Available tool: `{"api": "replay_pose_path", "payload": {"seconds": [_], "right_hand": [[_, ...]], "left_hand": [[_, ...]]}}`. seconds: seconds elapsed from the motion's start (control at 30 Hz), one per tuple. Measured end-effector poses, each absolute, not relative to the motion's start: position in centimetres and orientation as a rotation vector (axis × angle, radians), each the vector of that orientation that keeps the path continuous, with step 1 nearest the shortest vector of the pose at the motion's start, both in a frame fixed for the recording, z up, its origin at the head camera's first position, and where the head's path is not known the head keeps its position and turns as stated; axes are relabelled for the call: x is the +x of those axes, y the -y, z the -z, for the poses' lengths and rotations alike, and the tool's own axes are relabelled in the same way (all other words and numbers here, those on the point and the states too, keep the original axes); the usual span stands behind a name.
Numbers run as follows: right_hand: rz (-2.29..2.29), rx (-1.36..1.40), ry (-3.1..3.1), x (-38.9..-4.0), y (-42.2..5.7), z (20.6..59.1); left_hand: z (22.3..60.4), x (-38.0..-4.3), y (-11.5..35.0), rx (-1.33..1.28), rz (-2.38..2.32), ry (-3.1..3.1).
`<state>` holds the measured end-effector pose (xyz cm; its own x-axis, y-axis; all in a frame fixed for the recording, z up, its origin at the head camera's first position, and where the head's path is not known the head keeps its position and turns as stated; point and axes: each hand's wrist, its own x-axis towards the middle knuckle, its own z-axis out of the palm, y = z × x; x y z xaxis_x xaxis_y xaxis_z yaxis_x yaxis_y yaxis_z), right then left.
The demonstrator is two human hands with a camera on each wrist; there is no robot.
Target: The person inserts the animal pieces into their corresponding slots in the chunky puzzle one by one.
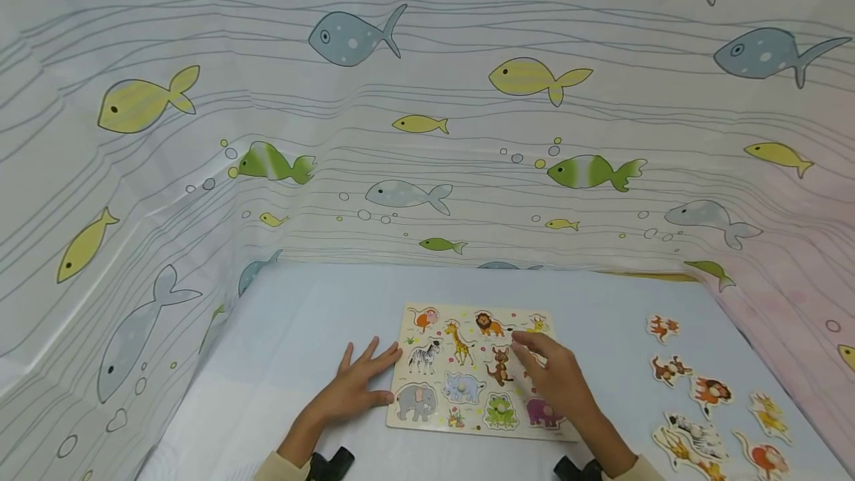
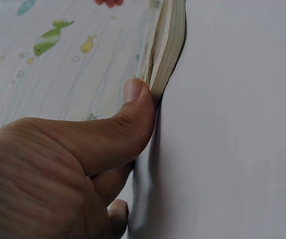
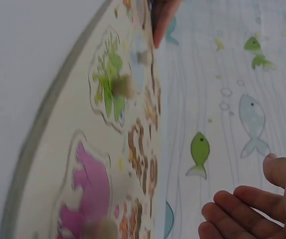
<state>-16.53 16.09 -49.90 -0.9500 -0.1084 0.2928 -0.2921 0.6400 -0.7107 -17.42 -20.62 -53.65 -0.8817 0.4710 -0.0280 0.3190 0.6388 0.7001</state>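
A wooden animal puzzle board (image 1: 454, 309) lies on the white table, showing a grey elephant (image 1: 417, 402), a blue-grey hippo (image 1: 461, 387), a green frog (image 1: 500, 412) and a purple hippo (image 1: 542, 413). Knobs stand up from the frog and the purple hippo in the right wrist view. My left hand (image 1: 350, 384) has its fingers spread beside the board; in the left wrist view its thumb (image 2: 133, 107) touches the board's edge. Over the board's right side is my right hand (image 1: 557, 377). Its fingers (image 3: 242, 214) are loosely bent with nothing between them, and it covers some pictures.
Several loose animal pieces lie on the right of the table, among them a kangaroo (image 1: 670, 370), a lion (image 1: 711, 392), a zebra (image 1: 698, 433) and a monkey (image 1: 768, 459). A fish-patterned curtain (image 1: 467, 169) hangs behind and along the sides.
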Motion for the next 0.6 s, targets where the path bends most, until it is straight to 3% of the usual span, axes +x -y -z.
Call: {"api": "replay_pose_path", "payload": {"seconds": [0.6], "right_hand": [[-1.037, -0.279, 2.628, -19.9, -30.5, 47.2]], "left_hand": [[53.4, -17.2, 20.3, 0.617, -1.049, -2.669]]}}
